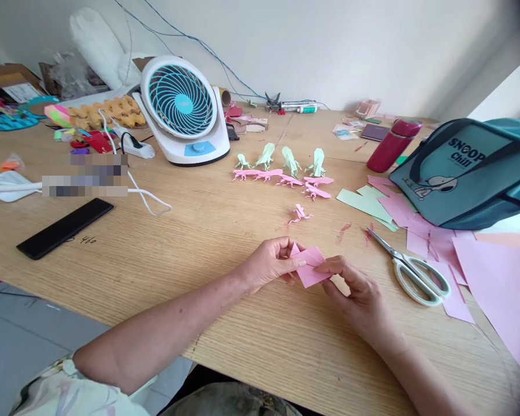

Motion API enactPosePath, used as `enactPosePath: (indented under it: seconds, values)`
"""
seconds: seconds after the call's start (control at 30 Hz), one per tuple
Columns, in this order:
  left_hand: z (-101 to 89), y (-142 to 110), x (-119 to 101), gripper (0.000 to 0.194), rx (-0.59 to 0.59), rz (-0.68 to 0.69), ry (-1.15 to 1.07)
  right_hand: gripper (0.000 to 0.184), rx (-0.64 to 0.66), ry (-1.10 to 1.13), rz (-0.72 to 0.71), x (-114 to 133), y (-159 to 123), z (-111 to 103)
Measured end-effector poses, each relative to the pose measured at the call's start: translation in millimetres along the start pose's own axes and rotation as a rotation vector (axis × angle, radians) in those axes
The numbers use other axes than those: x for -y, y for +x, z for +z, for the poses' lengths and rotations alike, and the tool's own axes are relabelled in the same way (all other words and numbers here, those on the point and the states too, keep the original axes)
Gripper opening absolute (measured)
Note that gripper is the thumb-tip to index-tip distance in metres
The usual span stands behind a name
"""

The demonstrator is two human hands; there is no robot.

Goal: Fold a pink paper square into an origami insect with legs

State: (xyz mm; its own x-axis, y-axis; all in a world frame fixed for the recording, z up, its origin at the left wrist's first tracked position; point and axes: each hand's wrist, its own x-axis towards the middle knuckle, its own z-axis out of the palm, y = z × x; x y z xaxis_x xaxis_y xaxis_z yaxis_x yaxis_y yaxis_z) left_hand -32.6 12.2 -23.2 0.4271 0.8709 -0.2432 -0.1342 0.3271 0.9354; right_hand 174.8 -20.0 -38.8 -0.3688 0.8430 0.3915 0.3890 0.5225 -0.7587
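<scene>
A small folded piece of pink paper (311, 275) is held just above the table, between both hands. My left hand (274, 263) pinches its left side, thumb on top. On the right side, my right hand (351, 283) grips the same paper between thumb and fingers. Beyond the hands sits a single pink origami figure (300, 214) with thin legs. Farther back, several pink origami insects (268, 175) stand in a row, with several pale green origami insects (289, 162) behind them. White-handled scissors (416, 274) lie to the right of my right hand, blades pointing away.
A white and blue fan (182, 110) stands at back left, near a power strip (136, 147) and white cable. A black flat bar (65, 228) lies at left. Pink sheets (498, 289), green paper (366, 203), a red flask (393, 145) and a teal bag (463, 173) occupy the right.
</scene>
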Motion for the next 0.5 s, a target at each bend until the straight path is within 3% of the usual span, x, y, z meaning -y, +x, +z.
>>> enactPosePath:
  seconds: [0.2, 0.5]
  values:
    - [0.6, -3.0, -2.2, 0.046, 0.091, -0.088, -0.040, 0.016, -0.057, -0.035, -0.100, -3.7, -0.6, -1.6]
    - [0.1, -2.2, -1.8, 0.040, 0.062, -0.080, -0.019, 0.021, -0.046, -0.108, -0.178, -3.5, -1.0, -2.7]
